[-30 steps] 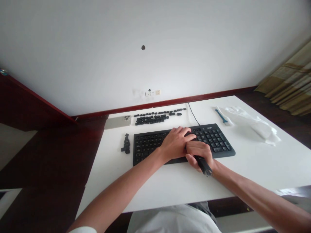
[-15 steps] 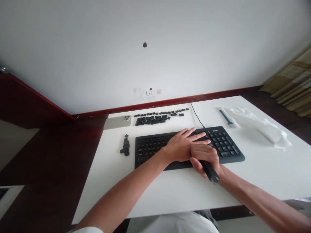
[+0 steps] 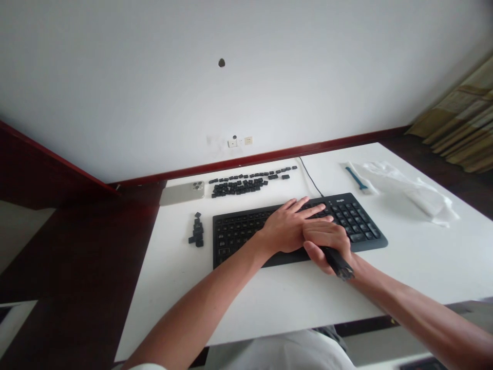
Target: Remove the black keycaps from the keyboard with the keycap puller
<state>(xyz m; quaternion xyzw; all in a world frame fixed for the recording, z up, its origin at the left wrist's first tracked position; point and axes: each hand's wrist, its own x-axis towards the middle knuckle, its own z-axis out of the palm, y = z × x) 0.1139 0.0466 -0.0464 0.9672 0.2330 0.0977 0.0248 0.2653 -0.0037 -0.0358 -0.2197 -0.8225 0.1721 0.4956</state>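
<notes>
1. Head view: the left hand (image 3: pixel 287 226) lies on the black keyboard (image 3: pixel 358 226), its grip spread across the keys
2. The right hand (image 3: pixel 327 241) rests against it, its grip pressed together around a black tool (image 3: pixel 338 263), which juts past the keyboard's front edge
3. Loose keycaps (image 3: pixel 236 186) lie in rows on the white worktop (image 3: pixel 416 262), with a small stack of keycaps (image 3: pixel 197 232) left of the keyboard; most keys remain seated

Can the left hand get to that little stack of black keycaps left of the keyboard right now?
Probably yes. The left hand rests on the keyboard, and only the keyboard's left part lies before the black keycaps. The right hand sits on the far side, not in the way.
</notes>
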